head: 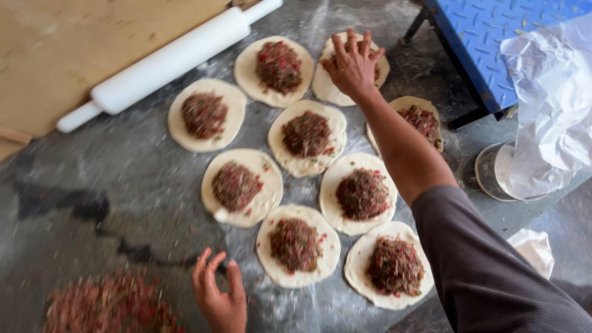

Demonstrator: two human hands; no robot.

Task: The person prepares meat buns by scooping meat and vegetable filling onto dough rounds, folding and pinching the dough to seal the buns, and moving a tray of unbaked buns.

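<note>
Currently I see the right hand (353, 61) spread flat, pressing the filling on the far dough round (327, 83); the left hand (221, 296) rests open, empty, on the floured counter (123, 185).

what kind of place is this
Probably a bakery or food-prep kitchen: a floured work surface, dough rounds topped with minced filling, and a white rolling pin. The right hand presses one round.

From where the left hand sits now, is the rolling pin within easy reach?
Probably yes, with a long stretch. The left hand rests at the near edge, fingers spread, holding nothing. The rolling pin lies at the far side, and the floured slab between them is bare, left of the dough rounds.
</note>
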